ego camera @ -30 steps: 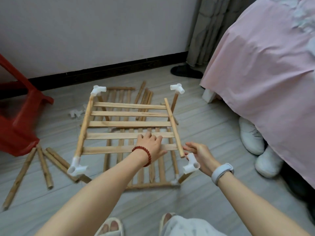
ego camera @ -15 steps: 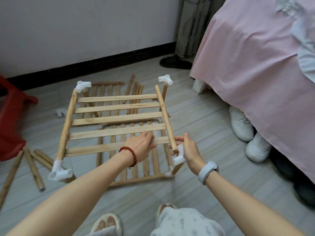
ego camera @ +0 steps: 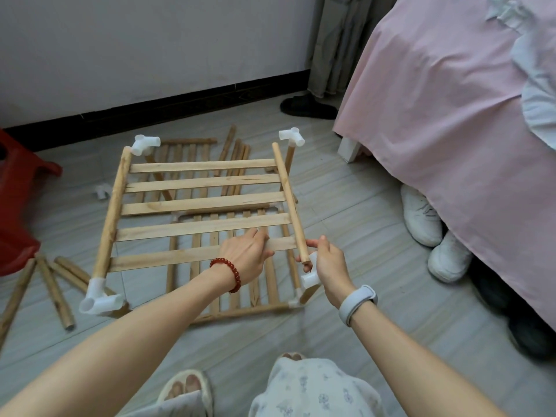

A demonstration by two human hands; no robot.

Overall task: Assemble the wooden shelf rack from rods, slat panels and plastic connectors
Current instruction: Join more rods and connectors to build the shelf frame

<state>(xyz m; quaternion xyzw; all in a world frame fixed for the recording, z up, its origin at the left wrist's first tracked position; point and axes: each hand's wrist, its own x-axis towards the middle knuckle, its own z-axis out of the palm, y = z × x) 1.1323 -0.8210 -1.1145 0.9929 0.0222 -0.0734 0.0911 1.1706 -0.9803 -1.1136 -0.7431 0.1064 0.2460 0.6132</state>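
Right hand (ego camera: 329, 266) holds connector (ego camera: 311, 276) under rod's (ego camera: 289, 200) near end.

Red bead bracelet (ego camera: 229, 274), grey wristband (ego camera: 357, 303)

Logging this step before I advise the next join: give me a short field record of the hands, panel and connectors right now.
left hand: grips a slat of the upper slat panel
right hand: holds near-right connector at the right side rod end
rod seated there: cannot tell
near-left connector: on left rod end
far-right connector: beside, apart from right rod's far end
loose rods: on floor, left
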